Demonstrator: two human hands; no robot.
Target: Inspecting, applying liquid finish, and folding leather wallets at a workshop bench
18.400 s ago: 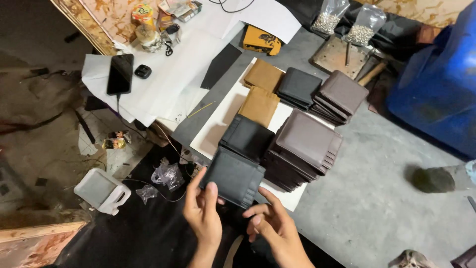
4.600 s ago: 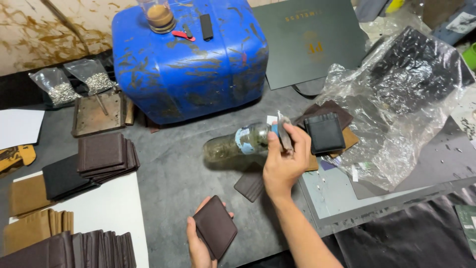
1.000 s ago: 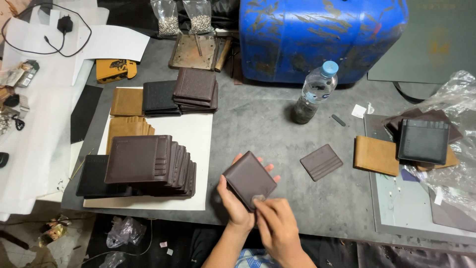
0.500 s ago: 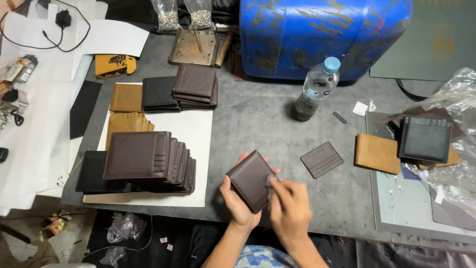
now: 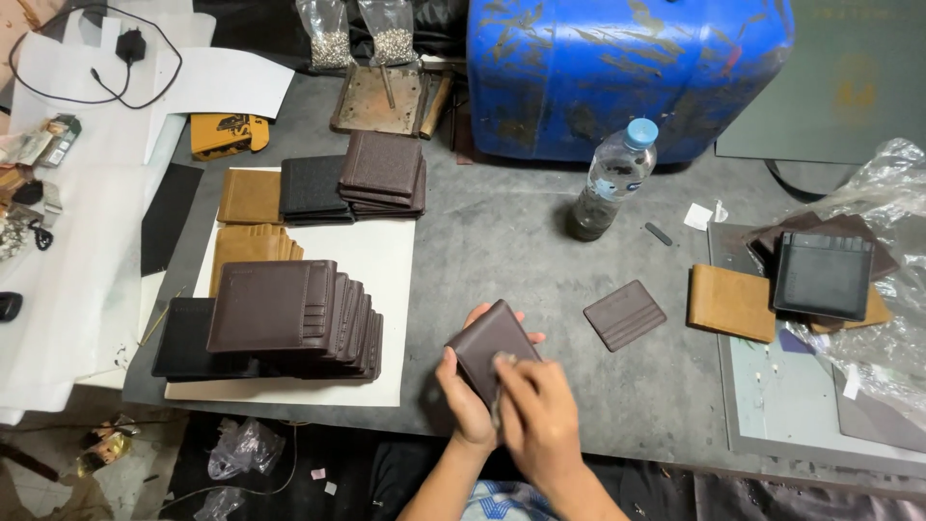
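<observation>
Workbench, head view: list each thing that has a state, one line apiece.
Dark brown wallet: closed, held in left hand, right hand on it.
Water bottle: upright, capped, nearly empty.
Card holder: lying flat, apart.
Brown wallet stack: fanned, leaning.
Black wallet: lying open.
</observation>
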